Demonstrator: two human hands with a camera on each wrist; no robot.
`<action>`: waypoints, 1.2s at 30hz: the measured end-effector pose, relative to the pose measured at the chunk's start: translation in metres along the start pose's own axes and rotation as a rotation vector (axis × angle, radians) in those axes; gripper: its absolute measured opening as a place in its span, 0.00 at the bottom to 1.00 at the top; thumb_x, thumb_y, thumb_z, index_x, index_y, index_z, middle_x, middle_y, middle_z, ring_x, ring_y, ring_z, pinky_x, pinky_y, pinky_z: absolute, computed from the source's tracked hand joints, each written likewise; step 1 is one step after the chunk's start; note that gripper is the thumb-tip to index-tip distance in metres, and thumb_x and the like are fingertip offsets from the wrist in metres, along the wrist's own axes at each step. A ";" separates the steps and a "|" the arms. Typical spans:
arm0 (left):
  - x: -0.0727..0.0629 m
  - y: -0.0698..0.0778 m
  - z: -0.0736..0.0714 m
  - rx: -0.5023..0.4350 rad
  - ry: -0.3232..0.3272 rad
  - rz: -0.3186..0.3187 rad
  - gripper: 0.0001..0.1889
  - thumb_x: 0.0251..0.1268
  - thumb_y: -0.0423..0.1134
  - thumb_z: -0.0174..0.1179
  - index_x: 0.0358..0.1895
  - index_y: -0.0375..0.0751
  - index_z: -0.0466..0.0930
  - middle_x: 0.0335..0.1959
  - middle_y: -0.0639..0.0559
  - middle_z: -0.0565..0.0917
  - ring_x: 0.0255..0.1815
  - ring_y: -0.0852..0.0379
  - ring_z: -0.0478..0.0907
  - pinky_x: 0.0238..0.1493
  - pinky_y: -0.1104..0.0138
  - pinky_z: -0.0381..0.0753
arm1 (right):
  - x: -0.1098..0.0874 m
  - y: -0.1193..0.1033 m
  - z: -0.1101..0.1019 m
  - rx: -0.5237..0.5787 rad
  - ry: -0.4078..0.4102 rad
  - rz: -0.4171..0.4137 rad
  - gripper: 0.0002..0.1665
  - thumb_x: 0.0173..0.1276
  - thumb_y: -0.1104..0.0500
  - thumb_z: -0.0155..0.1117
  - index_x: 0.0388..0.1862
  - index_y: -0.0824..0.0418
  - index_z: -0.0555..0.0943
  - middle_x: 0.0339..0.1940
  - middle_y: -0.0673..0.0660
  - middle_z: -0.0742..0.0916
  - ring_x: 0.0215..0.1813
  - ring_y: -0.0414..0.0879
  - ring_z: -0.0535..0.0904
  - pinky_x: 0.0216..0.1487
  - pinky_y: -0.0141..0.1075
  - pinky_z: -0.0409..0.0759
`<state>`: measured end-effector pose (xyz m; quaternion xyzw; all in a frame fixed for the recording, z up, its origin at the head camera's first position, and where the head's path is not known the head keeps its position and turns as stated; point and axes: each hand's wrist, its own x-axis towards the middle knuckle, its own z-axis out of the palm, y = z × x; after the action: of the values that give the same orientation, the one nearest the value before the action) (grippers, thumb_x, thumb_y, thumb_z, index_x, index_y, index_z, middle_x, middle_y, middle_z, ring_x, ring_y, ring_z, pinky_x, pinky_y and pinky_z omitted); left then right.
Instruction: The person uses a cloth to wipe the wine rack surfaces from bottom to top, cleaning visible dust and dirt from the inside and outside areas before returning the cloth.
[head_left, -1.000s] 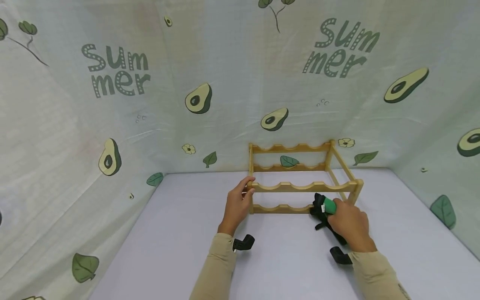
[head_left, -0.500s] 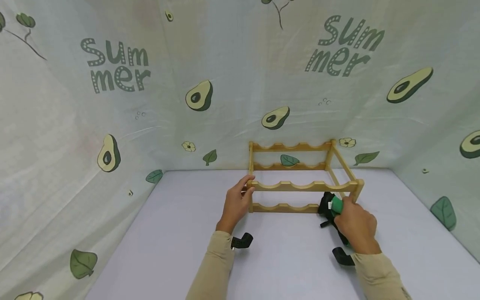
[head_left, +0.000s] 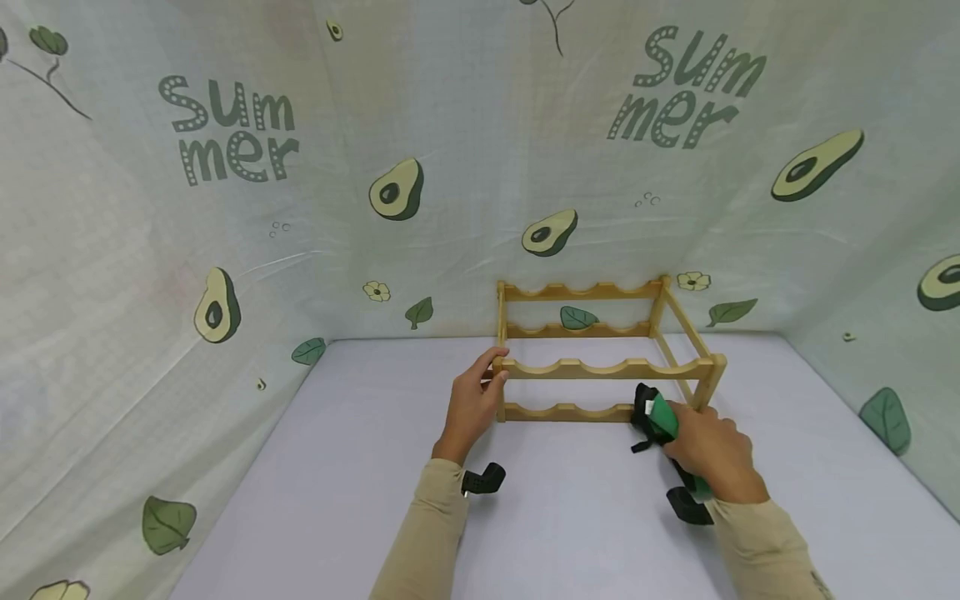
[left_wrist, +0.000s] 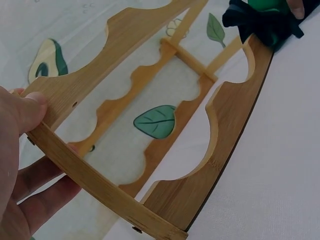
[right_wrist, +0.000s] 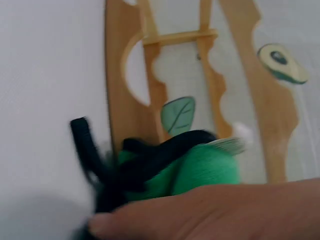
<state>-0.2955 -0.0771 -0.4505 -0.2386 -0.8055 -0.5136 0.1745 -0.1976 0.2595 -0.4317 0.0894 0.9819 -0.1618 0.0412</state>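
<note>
Green-and-black bundle point(head_left: 663, 416) sits gripped in the right hand point(head_left: 708, 450).

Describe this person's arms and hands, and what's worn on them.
The left sleeve and right sleeve are long, plain beige; a small dark mark, unreadable, shows low on the right. A bent black mount juts from each cuff. The left hand and right hand are gloveless.
</note>
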 end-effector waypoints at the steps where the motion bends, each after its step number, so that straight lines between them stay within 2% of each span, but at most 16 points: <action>1: 0.000 0.000 0.001 -0.003 -0.001 0.002 0.18 0.75 0.39 0.59 0.65 0.50 0.76 0.56 0.52 0.83 0.50 0.57 0.83 0.50 0.66 0.82 | 0.001 0.002 0.000 0.005 0.011 -0.002 0.38 0.59 0.58 0.70 0.69 0.63 0.71 0.51 0.78 0.78 0.39 0.68 0.76 0.32 0.57 0.73; 5: 0.001 -0.001 0.003 -0.010 -0.004 0.016 0.18 0.75 0.40 0.59 0.65 0.51 0.76 0.59 0.49 0.82 0.50 0.55 0.83 0.50 0.63 0.83 | 0.005 0.012 0.003 0.036 0.081 -0.005 0.32 0.59 0.64 0.66 0.64 0.64 0.75 0.47 0.74 0.82 0.36 0.64 0.77 0.29 0.55 0.74; 11: 0.002 -0.001 0.005 -0.008 0.003 0.028 0.19 0.75 0.41 0.59 0.65 0.53 0.76 0.58 0.47 0.82 0.50 0.55 0.83 0.50 0.63 0.83 | 0.007 0.017 0.007 0.053 0.165 -0.021 0.30 0.56 0.65 0.68 0.61 0.66 0.76 0.43 0.73 0.83 0.33 0.61 0.78 0.26 0.52 0.74; 16: 0.002 0.000 0.005 -0.018 0.030 0.024 0.19 0.73 0.40 0.61 0.64 0.53 0.77 0.54 0.52 0.84 0.48 0.56 0.84 0.48 0.65 0.83 | 0.007 0.006 0.014 0.040 0.196 -0.078 0.31 0.55 0.66 0.69 0.60 0.65 0.77 0.40 0.71 0.84 0.30 0.60 0.78 0.24 0.52 0.75; 23: 0.003 -0.001 0.006 -0.022 0.040 0.035 0.19 0.73 0.41 0.62 0.64 0.52 0.78 0.53 0.51 0.84 0.47 0.55 0.84 0.47 0.64 0.84 | 0.007 -0.011 0.021 0.018 0.257 -0.156 0.30 0.52 0.68 0.67 0.58 0.65 0.80 0.34 0.66 0.83 0.30 0.57 0.78 0.24 0.53 0.76; 28: 0.001 -0.002 0.005 -0.005 0.030 0.020 0.19 0.73 0.42 0.61 0.65 0.56 0.77 0.55 0.53 0.84 0.47 0.57 0.84 0.46 0.65 0.84 | 0.007 -0.016 0.026 0.046 0.299 -0.208 0.29 0.50 0.69 0.69 0.56 0.65 0.81 0.37 0.66 0.85 0.32 0.57 0.79 0.27 0.56 0.78; 31: -0.001 -0.001 0.002 0.001 0.030 0.028 0.19 0.73 0.40 0.61 0.65 0.53 0.77 0.56 0.50 0.84 0.47 0.55 0.84 0.46 0.62 0.85 | 0.008 -0.022 0.033 0.050 0.313 -0.233 0.30 0.50 0.68 0.71 0.56 0.64 0.81 0.39 0.66 0.86 0.33 0.56 0.80 0.28 0.56 0.78; 36: -0.001 -0.001 0.000 0.001 0.042 0.032 0.19 0.73 0.38 0.61 0.64 0.51 0.77 0.56 0.48 0.84 0.47 0.55 0.84 0.46 0.62 0.85 | 0.011 -0.031 0.042 0.005 0.406 -0.293 0.28 0.47 0.70 0.69 0.52 0.63 0.83 0.35 0.62 0.86 0.30 0.55 0.80 0.27 0.54 0.79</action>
<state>-0.2954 -0.0775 -0.4515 -0.2407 -0.7979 -0.5154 0.1997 -0.2124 0.2185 -0.4624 -0.0232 0.9721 -0.1473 -0.1813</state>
